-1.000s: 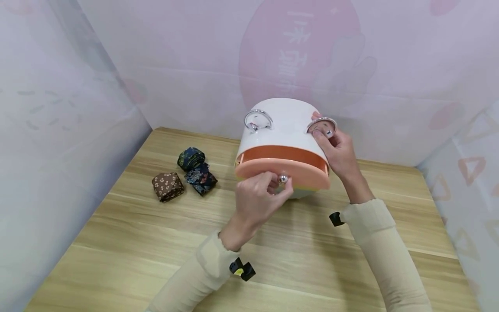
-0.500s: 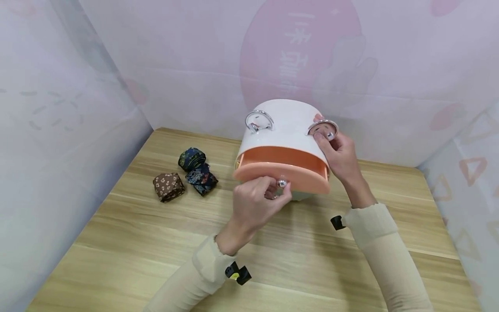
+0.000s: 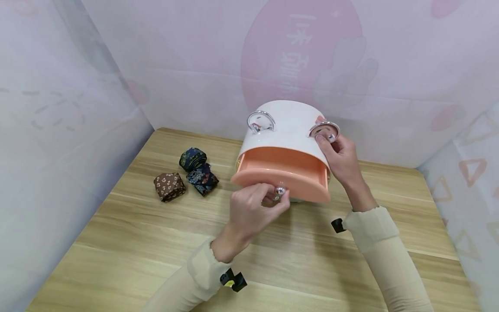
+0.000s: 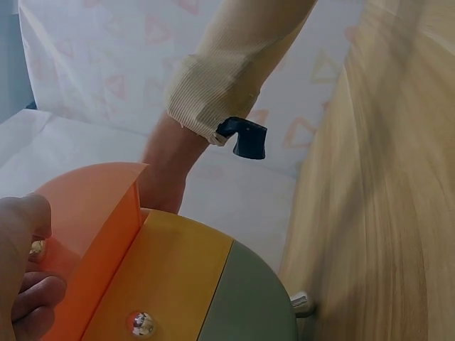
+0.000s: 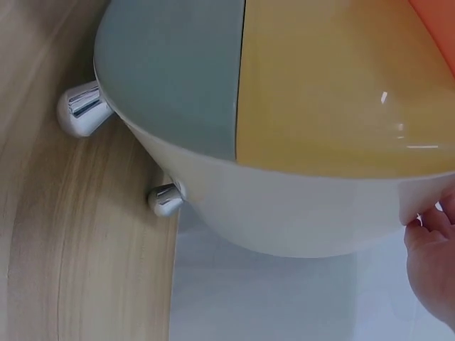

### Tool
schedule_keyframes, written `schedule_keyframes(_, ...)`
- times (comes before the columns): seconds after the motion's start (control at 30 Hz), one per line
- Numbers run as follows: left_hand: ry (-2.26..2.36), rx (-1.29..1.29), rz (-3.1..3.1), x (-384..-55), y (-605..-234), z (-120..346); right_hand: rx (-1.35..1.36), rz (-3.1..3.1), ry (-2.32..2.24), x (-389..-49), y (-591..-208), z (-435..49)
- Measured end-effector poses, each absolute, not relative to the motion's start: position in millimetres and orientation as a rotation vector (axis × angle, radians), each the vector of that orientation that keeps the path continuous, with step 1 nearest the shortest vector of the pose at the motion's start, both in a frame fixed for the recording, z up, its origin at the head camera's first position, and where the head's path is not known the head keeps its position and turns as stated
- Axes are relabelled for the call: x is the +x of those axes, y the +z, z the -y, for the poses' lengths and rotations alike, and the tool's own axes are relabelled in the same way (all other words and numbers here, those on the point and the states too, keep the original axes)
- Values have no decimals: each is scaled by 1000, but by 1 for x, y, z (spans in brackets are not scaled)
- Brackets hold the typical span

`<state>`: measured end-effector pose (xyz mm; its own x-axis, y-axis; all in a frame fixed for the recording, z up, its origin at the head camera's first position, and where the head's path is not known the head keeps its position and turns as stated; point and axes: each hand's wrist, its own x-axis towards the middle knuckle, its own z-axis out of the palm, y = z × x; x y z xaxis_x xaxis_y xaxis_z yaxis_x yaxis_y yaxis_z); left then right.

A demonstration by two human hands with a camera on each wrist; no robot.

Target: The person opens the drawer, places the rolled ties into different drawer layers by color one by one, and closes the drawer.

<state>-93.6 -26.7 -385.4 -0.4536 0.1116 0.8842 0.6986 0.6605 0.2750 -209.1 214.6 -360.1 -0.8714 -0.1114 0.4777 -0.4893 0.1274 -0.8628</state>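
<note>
A small white drawer cabinet (image 3: 288, 112) with rounded sides stands on the table, two silver rings on its top. Its orange top drawer (image 3: 284, 160) is pulled out, and the inside that shows holds nothing. My left hand (image 3: 251, 210) pinches the drawer's round silver knob (image 3: 280, 190) between thumb and fingers. On the cabinet's right side, my right hand (image 3: 341, 158) grips the body, its thumb beside the right silver ring (image 3: 325, 130). Below the orange drawer, the left wrist view has a yellow drawer (image 4: 174, 263) and a grey-green drawer (image 4: 249, 302), both closed.
Left of the cabinet lie a brown floral rolled necktie (image 3: 169, 187), a green-and-navy patterned roll (image 3: 192, 159) and a dark floral roll (image 3: 202, 179). Printed cloth walls (image 3: 195, 82) enclose the wooden table (image 3: 304, 268). Silver feet (image 5: 84, 110) support the cabinet.
The orange drawer has slid further out toward me, with my left hand drawing back on its knob. My right hand keeps its place on the cabinet. The rolls have not moved.
</note>
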Motion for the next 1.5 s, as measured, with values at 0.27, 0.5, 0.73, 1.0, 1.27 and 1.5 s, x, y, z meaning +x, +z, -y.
schedule_keyframes(0.27, -808, -660, 1955, -87, -387, 30, 548, 2136, 1778, -208, -361, -214)
schedule_keyframes(0.5, -823, -678, 1960, -81, -386, 34, 516, 2110, 1782, -205, -362, -214)
schedule_keyframes(0.73, -837, -695, 1982, -77, -385, 35, 519, 2106, 1756, -203, -361, -213)
schedule_keyframes(1.0, -858, -701, 1989, -74, -386, 36, 518, 2092, 1779, -202, -362, -212)
schedule_keyframes(1.27, -836, -709, 1978, -70, -389, 34, 527, 2097, 1781, -204, -364, -212)
schedule_keyframes(1.5, -842, -706, 1970, -67, -391, 34, 517, 2079, 1801, -203, -364, -212)
